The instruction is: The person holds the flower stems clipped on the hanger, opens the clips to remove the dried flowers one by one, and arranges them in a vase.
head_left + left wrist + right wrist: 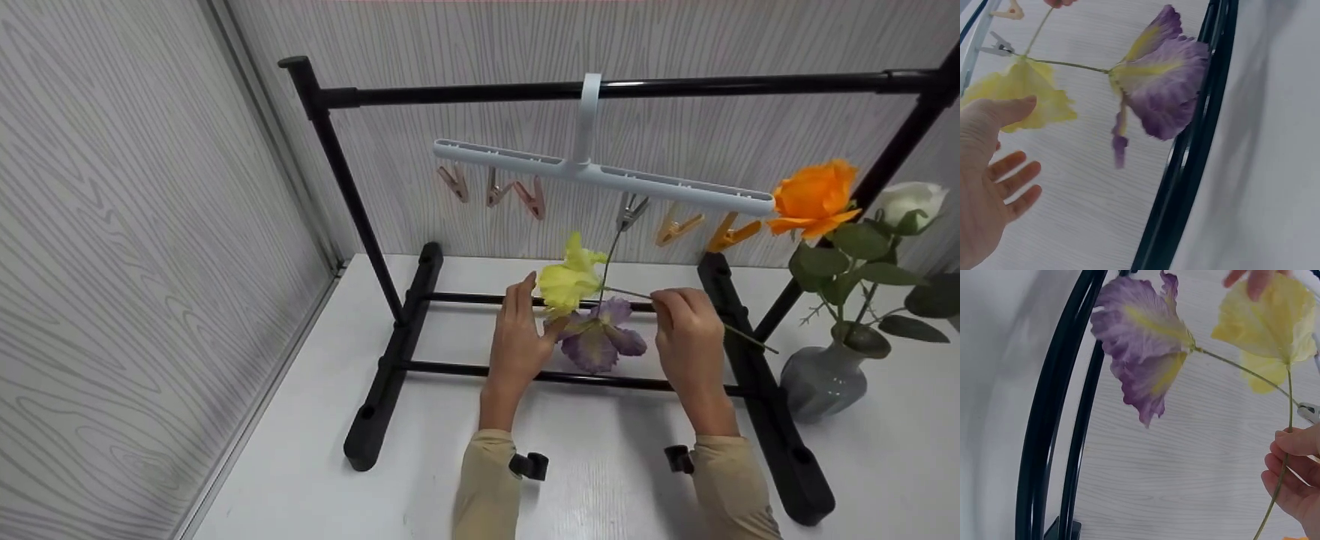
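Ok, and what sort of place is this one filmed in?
Probably an indoor tabletop set, perhaps a recording booth: wood-grain panels stand behind and left of a white table, which holds a black rack and a grey vase.

"What sort of place is this?"
"A panelled corner (330, 259); home or studio, I can't tell."
"What shows it?"
"Wood-grain panels (465, 41) beyond the hands (519, 334) (690, 341) and to their left, meeting around a white worktop (589, 480) beneath."
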A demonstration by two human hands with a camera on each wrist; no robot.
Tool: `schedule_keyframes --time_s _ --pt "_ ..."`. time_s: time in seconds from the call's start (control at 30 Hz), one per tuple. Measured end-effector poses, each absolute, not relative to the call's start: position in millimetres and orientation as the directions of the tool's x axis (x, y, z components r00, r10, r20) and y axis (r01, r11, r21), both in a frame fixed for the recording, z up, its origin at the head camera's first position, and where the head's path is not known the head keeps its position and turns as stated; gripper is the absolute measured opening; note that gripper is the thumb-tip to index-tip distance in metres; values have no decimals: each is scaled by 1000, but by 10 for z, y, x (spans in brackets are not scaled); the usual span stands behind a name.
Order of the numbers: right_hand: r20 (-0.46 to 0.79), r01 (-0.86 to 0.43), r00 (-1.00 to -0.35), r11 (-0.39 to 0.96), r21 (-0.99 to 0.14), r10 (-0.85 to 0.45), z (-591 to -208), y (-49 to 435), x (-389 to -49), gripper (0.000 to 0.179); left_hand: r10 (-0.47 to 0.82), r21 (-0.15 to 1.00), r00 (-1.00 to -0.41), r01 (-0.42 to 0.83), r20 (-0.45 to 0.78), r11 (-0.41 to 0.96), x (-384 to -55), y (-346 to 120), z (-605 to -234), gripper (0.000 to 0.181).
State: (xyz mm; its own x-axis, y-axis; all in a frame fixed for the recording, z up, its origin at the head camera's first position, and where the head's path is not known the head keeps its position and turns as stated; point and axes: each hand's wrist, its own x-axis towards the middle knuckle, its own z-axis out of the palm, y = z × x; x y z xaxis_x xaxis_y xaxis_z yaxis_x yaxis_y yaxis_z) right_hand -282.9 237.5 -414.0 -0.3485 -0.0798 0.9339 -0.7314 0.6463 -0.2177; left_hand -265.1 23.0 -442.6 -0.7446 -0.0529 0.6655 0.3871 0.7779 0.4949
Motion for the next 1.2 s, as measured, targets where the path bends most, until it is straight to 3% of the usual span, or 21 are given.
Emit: schedule_keyframes --time_s 0.13,0.23,0.33,0.47,0.63,0.9,1.07,1.2 --pt "950 -740 -311 636 -219 -34 -4097 2395 -2816 7 -32 556 -829 345 558 756 -2690 305 -4520 57" --pt "958 -745 -286 630 -219 -6 -4058 2407 -2802 6 16 545 -850 352 527 761 -2709 396 -4581 49" --pt "964 -748 -264 630 -209 6 -4021 2429 -2788 5 86 478 -836 391 542 786 -2733 509 -4622 43" --pt "967 -753 -254 625 -208 17 -3977 2467 -2764 4 192 331 -765 472 615 817 -2745 630 -4658 33" --pt "966 -757 -256 612 -227 42 -3943 2537 -2746 4 261 230 -731 497 630 837 -2728 691 -4670 38" --pt "960 -741 -270 621 -257 75 -3907 2703 -2753 5 170 365 -836 399 522 841 -2719 707 -4683 45" --pt "958 -727 -268 631 -271 102 -3872 2781 -2737 4 114 399 -823 385 557 832 -2719 699 -4681 44" --pt "957 -716 -267 641 -278 118 -3851 2815 -2723 4 72 402 -779 398 623 824 -2744 653 -4698 36"
